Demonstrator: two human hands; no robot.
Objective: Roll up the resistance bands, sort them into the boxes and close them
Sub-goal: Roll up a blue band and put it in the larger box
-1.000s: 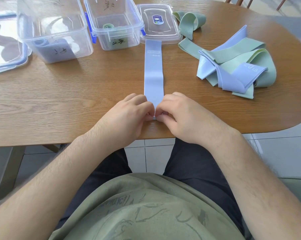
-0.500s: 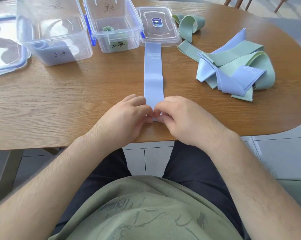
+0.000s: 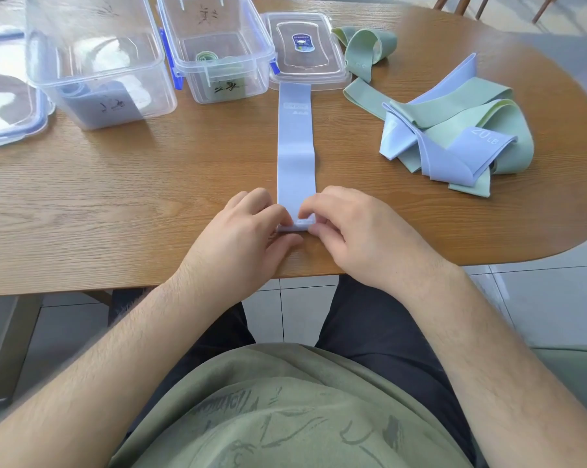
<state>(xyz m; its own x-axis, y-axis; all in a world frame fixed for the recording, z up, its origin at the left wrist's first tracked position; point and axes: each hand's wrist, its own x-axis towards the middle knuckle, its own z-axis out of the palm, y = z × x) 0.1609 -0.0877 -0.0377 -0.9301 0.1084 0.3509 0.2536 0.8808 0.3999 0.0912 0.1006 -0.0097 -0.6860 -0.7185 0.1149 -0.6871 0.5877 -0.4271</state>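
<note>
A blue resistance band [image 3: 295, 146] lies flat and straight on the wooden tabletop [image 3: 116, 197], running away from the person. Its far end touches the edge of a clear lid [image 3: 307, 45]. Its near end is turned over into a small, tight first roll [image 3: 298, 226], close to the tabletop's front edge.

The left hand [image 3: 244, 238] and right hand [image 3: 356, 231] sit on either side of that roll. The curled fingers [image 3: 278, 214] of both hands pinch its ends. Half a second ago the fingertips met over the band's end and hid it. Now the hands are slightly apart and the rolled part shows between them.

To the right is a loose heap of blue and green bands [image 3: 454, 130]. Another green band [image 3: 366, 49] lies beside the lid.

At the back stand two open clear boxes. The smaller box [image 3: 217, 82] holds a rolled green band [image 3: 206, 57]. The larger box [image 3: 96, 106], on its left, holds something blue. A second lid [image 3: 5, 130] lies at the far left.
</note>
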